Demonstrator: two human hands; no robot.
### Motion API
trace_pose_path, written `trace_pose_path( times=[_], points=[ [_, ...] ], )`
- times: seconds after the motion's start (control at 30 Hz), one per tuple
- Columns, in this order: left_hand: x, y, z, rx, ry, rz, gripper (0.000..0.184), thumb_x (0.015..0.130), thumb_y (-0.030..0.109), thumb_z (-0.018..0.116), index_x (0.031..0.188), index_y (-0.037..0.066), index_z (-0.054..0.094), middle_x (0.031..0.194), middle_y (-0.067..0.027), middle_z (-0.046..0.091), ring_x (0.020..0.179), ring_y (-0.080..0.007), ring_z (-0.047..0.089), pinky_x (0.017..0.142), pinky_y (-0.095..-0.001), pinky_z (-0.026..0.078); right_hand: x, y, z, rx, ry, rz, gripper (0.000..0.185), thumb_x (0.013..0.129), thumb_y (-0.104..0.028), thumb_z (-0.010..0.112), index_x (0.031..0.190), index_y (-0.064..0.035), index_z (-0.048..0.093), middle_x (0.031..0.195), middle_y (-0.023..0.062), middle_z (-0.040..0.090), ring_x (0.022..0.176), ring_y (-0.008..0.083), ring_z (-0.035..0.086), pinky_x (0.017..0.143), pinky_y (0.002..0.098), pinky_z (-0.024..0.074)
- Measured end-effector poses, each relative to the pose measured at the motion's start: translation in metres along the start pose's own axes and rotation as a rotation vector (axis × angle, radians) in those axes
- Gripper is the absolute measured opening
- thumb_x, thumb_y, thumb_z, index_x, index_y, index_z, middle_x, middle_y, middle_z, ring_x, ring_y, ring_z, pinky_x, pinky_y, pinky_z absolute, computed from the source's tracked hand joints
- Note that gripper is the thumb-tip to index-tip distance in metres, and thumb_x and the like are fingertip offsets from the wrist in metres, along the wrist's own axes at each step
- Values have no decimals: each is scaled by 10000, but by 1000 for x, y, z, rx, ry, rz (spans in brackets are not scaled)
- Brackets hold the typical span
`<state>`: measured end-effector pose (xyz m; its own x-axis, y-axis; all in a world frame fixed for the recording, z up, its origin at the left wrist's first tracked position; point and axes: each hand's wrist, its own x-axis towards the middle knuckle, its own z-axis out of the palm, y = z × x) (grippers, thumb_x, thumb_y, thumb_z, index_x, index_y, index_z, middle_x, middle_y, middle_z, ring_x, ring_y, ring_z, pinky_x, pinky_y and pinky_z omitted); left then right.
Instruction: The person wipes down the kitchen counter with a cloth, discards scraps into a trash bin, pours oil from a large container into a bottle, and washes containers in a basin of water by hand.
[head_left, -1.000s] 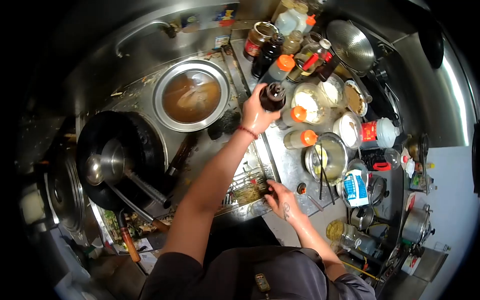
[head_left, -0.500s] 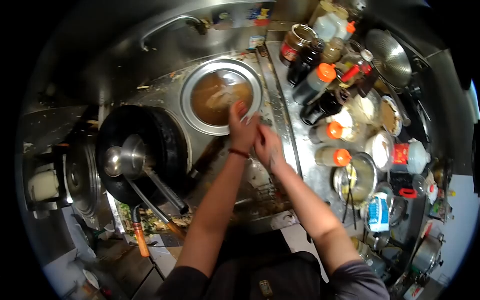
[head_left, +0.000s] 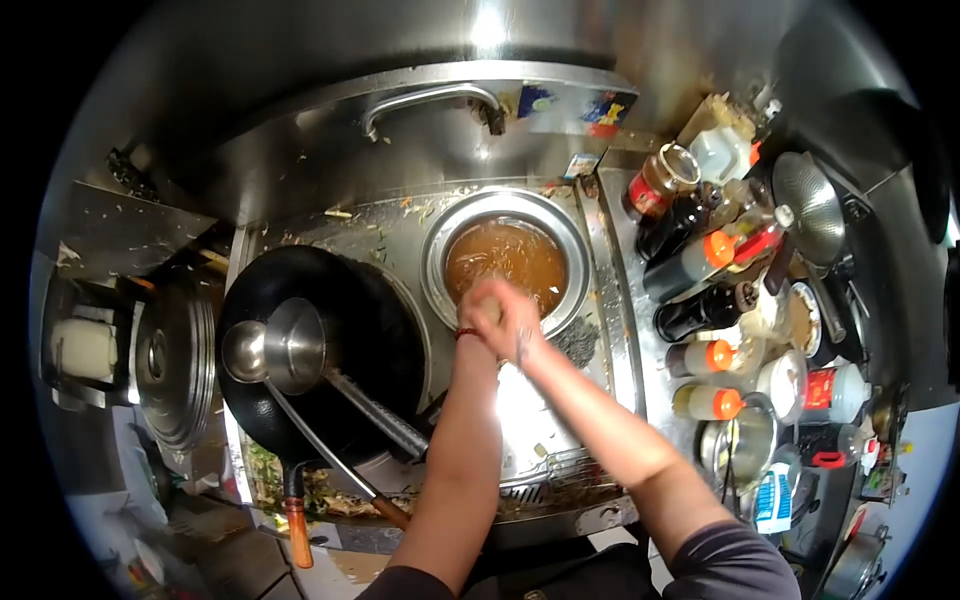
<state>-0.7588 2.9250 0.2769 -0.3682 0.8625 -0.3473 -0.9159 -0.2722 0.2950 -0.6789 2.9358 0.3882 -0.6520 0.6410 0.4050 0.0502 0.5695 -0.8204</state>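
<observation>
My left hand (head_left: 481,302), with a red band at the wrist, is closed over the near rim of a metal basin (head_left: 437,262). Pressed against it from the right is my right hand (head_left: 517,318), its fingers curled around the left. Whatever lies between them is hidden. Brown liquid (head_left: 505,255) with small bright ripples or bits fills the middle of the basin, just beyond my fingers. Left of my forearms sits a black wok (head_left: 270,420), holding a ladle (head_left: 245,352) and a deeper metal scoop (head_left: 297,345) with handles pointing toward me.
Sauce bottles (head_left: 708,310) and jars crowd the right counter, with a steel pot (head_left: 755,435) nearer me. A curved faucet (head_left: 435,95) is fixed at the back wall. Stacked metal lids (head_left: 165,350) stand far left. Food scraps (head_left: 265,475) litter the stove edge.
The view has tilted, so the basin and wok sit lower and further right. My hands have come closer together; liquid in the basin now looks rippled.
</observation>
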Motion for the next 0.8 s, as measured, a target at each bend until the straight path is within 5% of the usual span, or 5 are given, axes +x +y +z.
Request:
trace_pose_path(
  times=[0.17,0.33,0.4,0.67,0.8],
  points=[
    [-15,3,23,16,-657,-14,182,889,245,488,1001,109,531,853,-18,542,858,-167,543,809,-304,439,-4,12,3,-210,62,-114,134,742,-163,661,821,-82,591,882,92,582,881,233,522,837,342,393],
    [6,-7,-24,1442,-13,381,422,942,355,420,1182,12,473,1014,-187,597,898,-283,594,805,-340,480,34,122,-26,-579,-450,-115,164,820,-265,554,801,-123,633,873,62,556,895,227,473,782,385,382],
    [-10,1,20,187,237,52,345,920,227,529,1148,-30,496,1054,-84,577,973,-220,580,789,-334,499,43,112,-38,-739,-583,20,230,885,-234,492,1013,-135,655,992,76,608,1024,234,478,953,364,367],
    [-6,12,15,352,311,63,457,891,209,563,1290,65,394,1206,-94,495,1035,-211,528,821,-342,476,28,107,3,-708,-789,503,310,763,-84,577,1073,-67,568,1011,205,629,971,309,612,879,386,458],
    [21,6,-31,316,51,-40,226,919,168,501,1111,58,546,1092,-73,573,969,-208,567,835,-350,487,-12,30,-1,-81,-50,196,132,735,-59,611,862,-53,574,830,139,600,851,332,554,749,382,442]
  ],
)
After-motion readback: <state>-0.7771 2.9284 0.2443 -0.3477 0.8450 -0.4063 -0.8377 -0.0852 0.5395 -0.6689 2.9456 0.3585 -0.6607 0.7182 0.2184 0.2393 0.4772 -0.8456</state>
